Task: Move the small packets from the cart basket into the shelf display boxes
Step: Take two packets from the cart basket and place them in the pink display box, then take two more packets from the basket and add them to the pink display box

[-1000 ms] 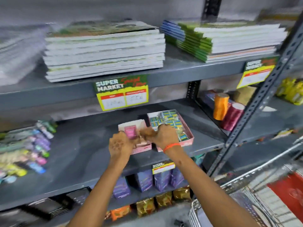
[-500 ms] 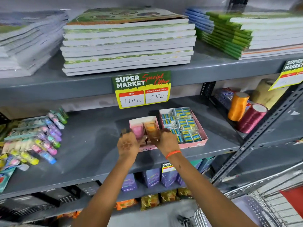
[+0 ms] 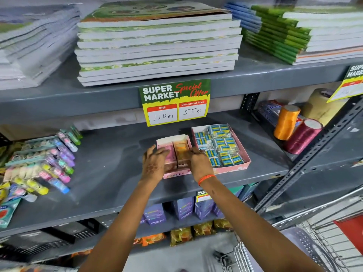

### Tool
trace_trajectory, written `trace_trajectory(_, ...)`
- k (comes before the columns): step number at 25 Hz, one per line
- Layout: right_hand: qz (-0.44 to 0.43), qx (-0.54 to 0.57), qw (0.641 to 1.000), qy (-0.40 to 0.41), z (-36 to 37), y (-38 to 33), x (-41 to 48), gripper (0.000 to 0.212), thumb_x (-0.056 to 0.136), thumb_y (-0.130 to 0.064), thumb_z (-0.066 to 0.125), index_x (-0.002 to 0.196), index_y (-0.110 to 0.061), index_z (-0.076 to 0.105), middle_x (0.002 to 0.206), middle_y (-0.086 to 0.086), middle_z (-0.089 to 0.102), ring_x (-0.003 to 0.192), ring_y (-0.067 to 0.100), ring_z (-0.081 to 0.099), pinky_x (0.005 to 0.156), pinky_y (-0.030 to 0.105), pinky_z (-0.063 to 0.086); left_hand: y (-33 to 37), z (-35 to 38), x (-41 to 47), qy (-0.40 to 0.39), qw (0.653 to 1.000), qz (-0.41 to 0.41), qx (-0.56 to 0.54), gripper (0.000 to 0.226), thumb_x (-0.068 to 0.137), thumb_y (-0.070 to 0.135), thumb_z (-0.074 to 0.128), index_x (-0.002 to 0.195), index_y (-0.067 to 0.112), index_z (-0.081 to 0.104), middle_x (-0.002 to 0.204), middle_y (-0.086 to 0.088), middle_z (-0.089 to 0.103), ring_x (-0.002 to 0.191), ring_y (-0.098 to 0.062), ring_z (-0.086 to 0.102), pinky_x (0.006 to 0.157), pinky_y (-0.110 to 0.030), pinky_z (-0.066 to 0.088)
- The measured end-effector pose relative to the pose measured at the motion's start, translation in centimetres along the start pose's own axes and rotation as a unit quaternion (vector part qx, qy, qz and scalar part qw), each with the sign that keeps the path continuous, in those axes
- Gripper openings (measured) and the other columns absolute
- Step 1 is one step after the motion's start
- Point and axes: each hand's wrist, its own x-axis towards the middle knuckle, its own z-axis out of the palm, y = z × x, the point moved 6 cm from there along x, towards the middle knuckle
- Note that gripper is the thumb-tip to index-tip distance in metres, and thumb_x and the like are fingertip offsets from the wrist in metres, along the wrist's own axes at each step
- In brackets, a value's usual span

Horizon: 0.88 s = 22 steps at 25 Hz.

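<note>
Two pink display boxes stand on the middle shelf. The small box (image 3: pixel 177 174) holds a pink packet (image 3: pixel 170 152) on the left and an orange packet (image 3: pixel 181 147) on the right. My left hand (image 3: pixel 154 161) lies over the pink packet with fingers spread. My right hand (image 3: pixel 199 163) rests at the box's right side, fingertips pinched on the orange packet's near edge. The larger box (image 3: pixel 233 167) to the right is filled with several blue and yellow packets (image 3: pixel 222 146). The wire cart basket (image 3: pixel 318 242) shows at the lower right.
A price sign (image 3: pixel 174 103) hangs from the upper shelf above the boxes. Coloured tubes (image 3: pixel 49 163) lie at the shelf's left. Orange (image 3: pixel 285 122) and maroon (image 3: pixel 302 136) thread spools stand right, behind a slanted metal upright (image 3: pixel 314 154). Notebook stacks (image 3: pixel 157 46) fill the top shelf.
Both hands have lowered the pink and orange packets into the small box. The left hand has opened flat over the pink packet. The view has shifted closer and leftward.
</note>
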Motion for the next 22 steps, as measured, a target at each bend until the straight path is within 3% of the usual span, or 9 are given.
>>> trace_trajectory(2,-0.006,0.024,0.999,0.023,-0.8,0.2,-0.6,0.041,0.085,0.010,0.055,0.122,-0.006,0.062,0.132,0.011,0.053,0.105,0.033,0.065,0.091,0.036,0.055,0.8,-0.4,-0.1,0.016,0.999,0.016,-0.025,0.057,0.080,0.037,0.071,0.132,0.022,0.053,0.141,0.006,0.051,0.136,-0.025,0.031,0.111,-0.036,0.027)
trace_trajectory(5,0.000,0.053,0.992,0.117,-3.8,1.8,-2.3,0.027,0.090,-0.003,0.057,0.117,-0.003,0.063,0.123,0.016,0.060,0.101,0.037,0.063,0.083,0.038,0.053,4.4,-1.8,0.0,0.075,0.991,0.076,-0.081,0.046,0.076,0.022,0.075,0.119,0.013,0.063,0.125,-0.005,0.064,0.123,-0.028,0.046,0.105,-0.037,0.037)
trace_trajectory(8,0.048,0.029,0.970,0.237,-6.6,6.0,-5.8,0.034,0.086,-0.013,0.065,0.117,0.000,0.063,0.116,0.020,0.064,0.103,0.039,0.060,0.087,0.043,0.052,10.2,-2.4,-0.7,0.123,0.972,0.151,-0.129,0.030,0.079,0.014,0.072,0.107,0.006,0.068,0.104,-0.012,0.071,0.102,-0.033,0.058,0.091,-0.040,0.048)
trace_trajectory(12,0.163,0.025,0.939,0.300,-6.9,13.3,-12.1,0.048,0.084,-0.020,0.066,0.127,-0.002,0.056,0.134,0.018,0.055,0.120,0.037,0.053,0.101,0.047,0.046,18.1,-0.7,-3.0,0.143,0.941,0.232,-0.199,0.017,0.083,0.011,0.069,0.099,0.005,0.070,0.095,-0.014,0.073,0.091,-0.033,0.063,0.081,-0.039,0.053)
trace_trajectory(15,0.258,0.018,0.914,0.314,-5.7,18.8,-17.8,0.051,0.084,-0.019,0.065,0.131,-0.001,0.053,0.142,0.020,0.049,0.129,0.038,0.048,0.108,0.050,0.041,24.6,2.6,-5.7,0.109,0.922,0.280,-0.244,0.013,0.083,0.006,0.068,0.096,0.003,0.070,0.093,-0.015,0.073,0.090,-0.033,0.065,0.085,-0.037,0.046)
trace_trajectory(18,0.335,0.011,0.889,0.313,-3.9,23.8,-23.3,0.049,0.087,-0.020,0.061,0.130,0.000,0.054,0.143,0.022,0.047,0.132,0.039,0.046,0.108,0.053,0.041,30.7,7.0,-8.6,0.029,0.912,0.308,-0.270,0.013,0.084,0.007,0.067,0.096,0.003,0.070,0.093,-0.016,0.072,0.090,-0.034,0.065,0.085,-0.041,0.051)
trace_trajectory(22,0.421,0.016,0.863,0.279,0.1,29.1,-29.5,0.051,0.088,-0.020,0.062,0.134,0.000,0.050,0.148,0.021,0.042,0.136,0.037,0.041,0.112,0.051,0.036,36.5,13.2,-12.3,-0.048,0.899,0.364,-0.238,0.020,0.079,0.007,0.071,0.098,0.004,0.069,0.093,-0.017,0.071,0.087,-0.035,0.065,0.081,-0.038,0.048)
